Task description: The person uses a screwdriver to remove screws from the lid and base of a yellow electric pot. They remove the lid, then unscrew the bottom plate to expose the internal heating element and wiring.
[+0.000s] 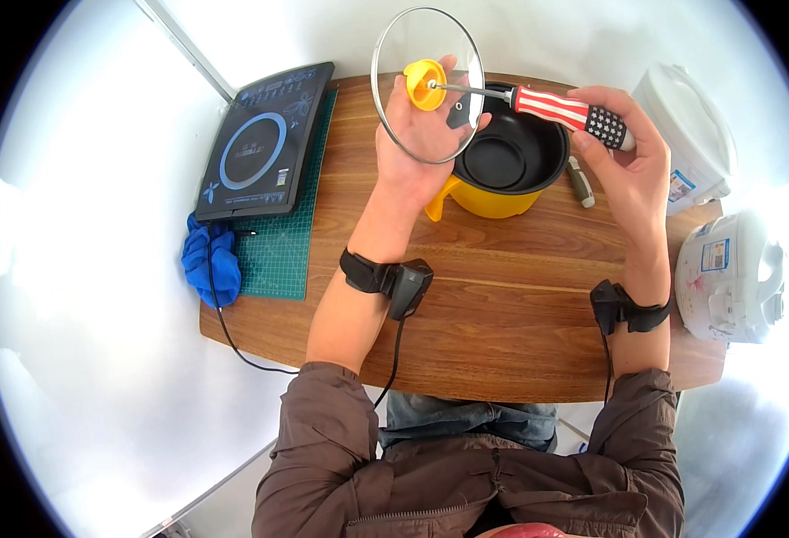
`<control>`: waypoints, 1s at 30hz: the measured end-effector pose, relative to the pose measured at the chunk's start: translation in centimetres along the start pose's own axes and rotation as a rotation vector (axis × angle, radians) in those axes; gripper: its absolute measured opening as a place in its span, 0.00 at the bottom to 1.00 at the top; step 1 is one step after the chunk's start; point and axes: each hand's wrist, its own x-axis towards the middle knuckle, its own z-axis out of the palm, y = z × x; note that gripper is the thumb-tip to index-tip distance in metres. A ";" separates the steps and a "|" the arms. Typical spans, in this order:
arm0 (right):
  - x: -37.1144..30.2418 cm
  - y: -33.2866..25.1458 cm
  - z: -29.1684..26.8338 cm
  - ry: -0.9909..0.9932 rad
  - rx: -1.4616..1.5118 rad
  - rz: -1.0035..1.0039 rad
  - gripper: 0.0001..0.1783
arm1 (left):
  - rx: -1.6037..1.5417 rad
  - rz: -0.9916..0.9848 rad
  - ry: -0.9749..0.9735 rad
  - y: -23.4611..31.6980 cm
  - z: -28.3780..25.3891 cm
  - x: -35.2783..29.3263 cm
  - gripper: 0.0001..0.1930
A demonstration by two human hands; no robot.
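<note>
My left hand (415, 134) holds a clear glass lid (412, 36) with a metal rim, tilted up on edge above the table. The lid's yellow knob (419, 88) lies in front of the palm. In my right hand (635, 175) is a screwdriver (551, 106) with a stars-and-stripes handle. Its shaft points left, and the tip meets the middle of the knob. My right thumb and fingers wrap the handle near its butt end. Just beyond, partly hidden by the lid and the screwdriver, stands a yellow pot (495, 204) with a black inside.
A black induction cooker (264, 143) rests on a green cutting mat (282, 260) at left, beside a blue cloth (212, 269). A small grey-green handled tool (581, 184) lies right of the pot. Two white lidded appliances (686, 134) (731, 278) stand along the wooden table's (502, 314) right edge.
</note>
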 end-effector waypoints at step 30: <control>0.8 4.3 -1.3 -0.009 0.527 0.426 0.14 | -0.147 -0.054 0.046 0.3 1.8 -0.7 0.23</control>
